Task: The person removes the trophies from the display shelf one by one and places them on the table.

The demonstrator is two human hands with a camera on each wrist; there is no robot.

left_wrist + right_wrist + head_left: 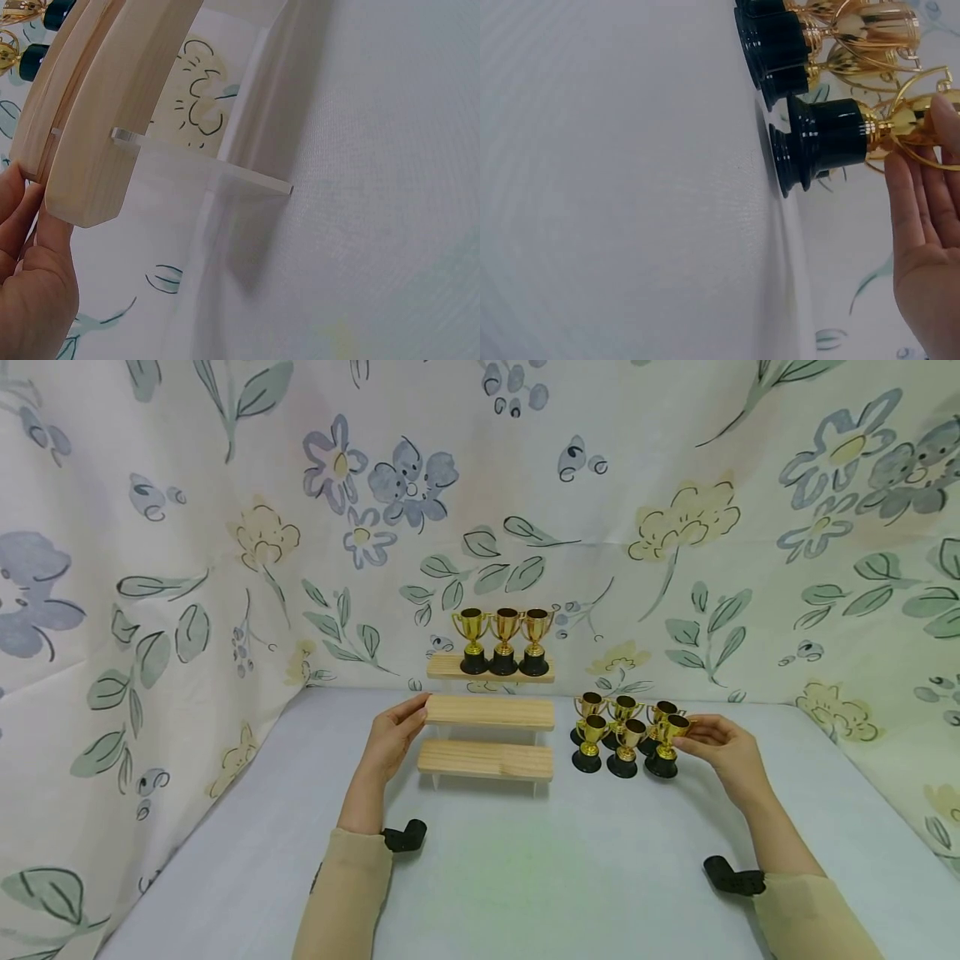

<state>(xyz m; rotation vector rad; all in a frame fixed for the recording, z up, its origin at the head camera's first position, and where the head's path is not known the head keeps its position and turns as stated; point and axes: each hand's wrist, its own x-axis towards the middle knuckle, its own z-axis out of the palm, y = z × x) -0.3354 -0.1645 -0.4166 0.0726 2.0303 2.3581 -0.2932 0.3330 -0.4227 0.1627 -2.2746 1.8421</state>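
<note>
My left hand point(390, 737) grips the left end of the middle wooden board point(487, 712) of a three-step display stand; the left wrist view shows its fingers point(54, 236) against the board's end. At the right, my right hand point(723, 753) pinches a small gold trophy cup point(669, 742) by its cup and handle. In the right wrist view the black base point(829, 135) of that trophy is close to the table; whether it touches cannot be told. Several more trophies point(589, 745) stand in two rows just left of it.
Three gold trophies point(504, 643) stand side by side on the top board point(442, 667). The lowest board point(483, 760) sits on short clear legs and bears nothing. A white cloth covers the table point(487, 877); a flowered curtain point(600, 527) hangs behind and at both sides.
</note>
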